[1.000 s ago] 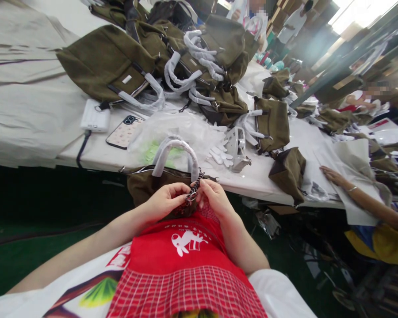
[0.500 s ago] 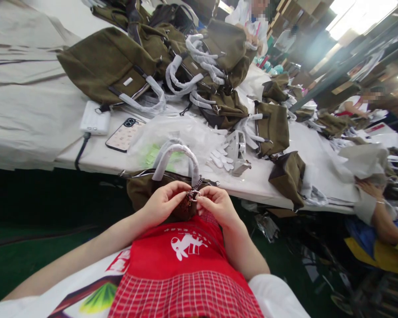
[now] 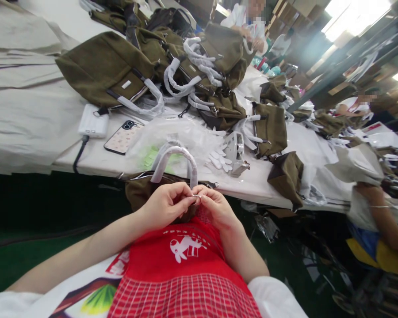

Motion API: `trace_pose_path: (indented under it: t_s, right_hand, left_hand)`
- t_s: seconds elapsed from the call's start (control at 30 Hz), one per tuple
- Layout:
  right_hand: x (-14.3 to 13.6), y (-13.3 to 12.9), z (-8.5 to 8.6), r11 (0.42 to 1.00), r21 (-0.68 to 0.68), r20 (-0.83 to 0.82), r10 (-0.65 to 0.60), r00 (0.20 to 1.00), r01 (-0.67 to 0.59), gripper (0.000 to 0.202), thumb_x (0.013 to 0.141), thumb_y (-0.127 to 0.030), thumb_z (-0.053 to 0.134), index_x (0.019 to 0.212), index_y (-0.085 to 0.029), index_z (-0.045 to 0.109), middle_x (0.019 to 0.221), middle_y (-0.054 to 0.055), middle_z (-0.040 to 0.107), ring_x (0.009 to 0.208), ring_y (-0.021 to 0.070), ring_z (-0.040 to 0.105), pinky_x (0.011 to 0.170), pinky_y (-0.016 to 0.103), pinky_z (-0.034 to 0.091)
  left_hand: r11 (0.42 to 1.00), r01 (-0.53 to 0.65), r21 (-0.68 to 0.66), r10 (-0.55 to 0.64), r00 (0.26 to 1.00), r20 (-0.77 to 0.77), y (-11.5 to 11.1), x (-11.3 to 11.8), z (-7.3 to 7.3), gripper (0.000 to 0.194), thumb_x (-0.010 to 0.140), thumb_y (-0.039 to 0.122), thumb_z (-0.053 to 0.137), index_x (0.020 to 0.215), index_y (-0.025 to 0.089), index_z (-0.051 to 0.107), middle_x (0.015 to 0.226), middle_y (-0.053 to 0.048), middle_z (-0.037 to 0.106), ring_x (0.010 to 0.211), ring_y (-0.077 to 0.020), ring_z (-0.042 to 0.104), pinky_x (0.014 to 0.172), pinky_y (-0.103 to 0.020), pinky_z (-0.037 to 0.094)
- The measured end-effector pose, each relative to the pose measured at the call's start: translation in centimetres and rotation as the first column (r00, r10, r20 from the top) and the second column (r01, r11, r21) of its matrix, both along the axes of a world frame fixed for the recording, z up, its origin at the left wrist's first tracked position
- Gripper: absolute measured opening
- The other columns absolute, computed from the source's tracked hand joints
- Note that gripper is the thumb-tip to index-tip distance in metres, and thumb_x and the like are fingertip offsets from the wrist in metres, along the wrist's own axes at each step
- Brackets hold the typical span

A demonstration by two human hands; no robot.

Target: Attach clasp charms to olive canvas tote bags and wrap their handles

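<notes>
An olive-brown handbag [image 3: 137,193] rests against the table's front edge, right before my body. Its two handles [image 3: 175,155] stand up in white wrapping, and a zipper runs along its top. Over the bag's near side, my left hand [image 3: 169,204] and my right hand [image 3: 215,206] meet fingertip to fingertip. Both pinch a small metal ring [image 3: 196,197], which my fingers mostly cover. The part of the bag behind my fingers is hidden.
On the white table [image 3: 71,160] lie a phone [image 3: 123,137], a white power bank [image 3: 93,121] with a cable, plastic film [image 3: 172,132] and white tags [image 3: 220,158]. Several olive bags [image 3: 106,70] are piled behind. A co-worker's arm [image 3: 381,212] is at the right.
My hands have drawn closer together, and my left fingertips now cover more of the ring. The co-worker's arm at the right has shifted. The view has moved slightly.
</notes>
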State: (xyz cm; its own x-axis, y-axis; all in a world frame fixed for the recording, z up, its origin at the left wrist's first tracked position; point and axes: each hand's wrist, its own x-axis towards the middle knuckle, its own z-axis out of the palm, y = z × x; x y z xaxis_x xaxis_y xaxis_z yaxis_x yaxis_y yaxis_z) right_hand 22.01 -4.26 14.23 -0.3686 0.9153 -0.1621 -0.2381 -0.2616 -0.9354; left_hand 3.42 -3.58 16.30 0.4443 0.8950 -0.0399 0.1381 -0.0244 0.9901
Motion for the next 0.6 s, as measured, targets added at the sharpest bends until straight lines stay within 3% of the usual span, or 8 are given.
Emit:
trace_pose_path:
  t_s: [0.07,0.13,0.3,0.4,0.6]
  right_hand:
    - [-0.2,-0.4,-0.2,1.0,0.007,-0.058,-0.01,0.998,0.011,0.03,0.078,-0.048,0.074,0.07,-0.02,0.068,0.098,0.005,0.063,0.091,0.0176,0.059,0.086,0.031,0.048]
    - [-0.1,-1.1,-0.1,0.999,-0.025,-0.085,0.021,0.996,-0.023,0.031,0.078,-0.05,0.073,0.073,-0.02,0.067,0.101,0.006,0.063,0.091,0.0185,0.059,0.085,0.033,0.049]
    - [0.2,-2.2,0.6,0.976,-0.147,-0.139,0.143,0.98,-0.163,0.035,0.081,-0.053,0.07,0.083,-0.021,0.057,0.076,0.001,0.064,0.065,0.0146,0.061,0.062,0.027,0.051]
    - [-0.3,-2.0,0.0,0.952,-0.228,-0.207,0.155,0.966,-0.202,0.036,0.084,-0.055,0.064,0.086,-0.022,0.049,0.064,-0.002,0.062,0.048,0.0138,0.057,0.045,0.023,0.045]
    - [-1.1,-1.9,-2.6,0.96,-0.279,-0.222,-0.03,0.975,-0.034,0.032,0.082,-0.047,0.068,0.083,-0.021,0.048,0.06,-0.003,0.061,0.044,0.0108,0.053,0.041,0.019,0.039]
  left_hand:
    - [0.987,-0.009,-0.16,0.03,0.991,0.128,-0.4,0.2,-0.1,0.028,0.085,0.044,0.061,0.077,0.018,0.057,0.055,0.004,0.056,0.046,-0.009,0.05,0.045,-0.02,0.04]
    - [0.972,0.029,-0.234,0.019,0.979,0.203,-1.1,0.1,0.3,0.031,0.084,0.046,0.063,0.076,0.018,0.055,0.053,0.004,0.057,0.043,-0.0084,0.049,0.044,-0.02,0.04]
    - [0.98,0.079,-0.181,-0.039,0.976,0.214,-1.7,-0.3,1.1,0.031,0.083,0.045,0.066,0.074,0.017,0.058,0.061,-0.002,0.066,0.053,-0.0119,0.06,0.051,-0.022,0.046]
    - [0.972,0.074,-0.222,-0.016,0.967,0.253,-1.0,-0.1,0.0,0.031,0.084,0.046,0.066,0.077,0.017,0.057,0.06,-0.002,0.068,0.055,-0.0144,0.064,0.053,-0.024,0.048]
    - [0.973,0.017,-0.229,0.04,0.97,0.241,-0.4,0.7,-3.0,0.03,0.083,0.042,0.067,0.072,0.017,0.056,0.059,0.0,0.067,0.052,-0.0125,0.062,0.053,-0.023,0.046]
